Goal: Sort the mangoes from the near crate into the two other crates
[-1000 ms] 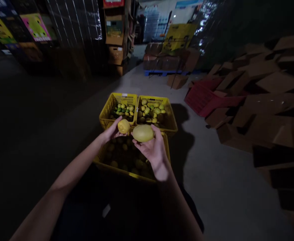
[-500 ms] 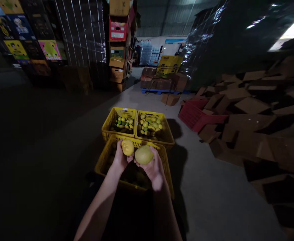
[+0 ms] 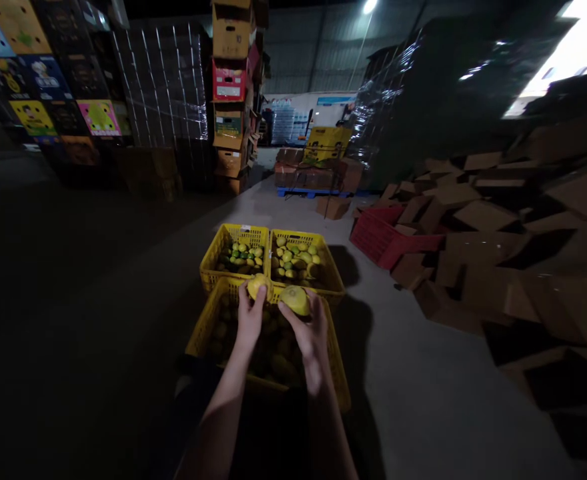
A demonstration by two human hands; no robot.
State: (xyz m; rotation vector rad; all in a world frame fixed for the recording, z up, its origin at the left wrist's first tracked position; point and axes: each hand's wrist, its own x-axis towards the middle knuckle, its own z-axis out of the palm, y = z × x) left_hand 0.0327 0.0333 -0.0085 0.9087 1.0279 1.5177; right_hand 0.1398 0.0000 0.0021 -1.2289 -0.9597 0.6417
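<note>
My left hand [image 3: 250, 311] is closed round a yellow fruit [image 3: 260, 287], its thumb lying across the near side. Beside it, my right hand [image 3: 309, 325] grips a larger yellow-green fruit [image 3: 295, 301]. Both hands are above the near yellow crate [image 3: 204, 325], which holds many fruits in shadow. Behind it stand two more crates side by side: the left crate [image 3: 212, 253] has small green and yellow fruits, and the right crate [image 3: 332, 272] has yellow and green ones.
A red crate [image 3: 381, 237] lies among heaped cardboard boxes [image 3: 478, 250] at the right. Farther back are a blue pallet [image 3: 311, 193] with boxes, a tall box stack [image 3: 229, 123] and wrapped stacks [image 3: 163, 100]. Grey floor [image 3: 408, 373] shows at the right.
Both hands have turned the fruits, and the thumbs now show on top of or across them. The fruits are slightly closer to the back crates. The view has tilted up a little.
</note>
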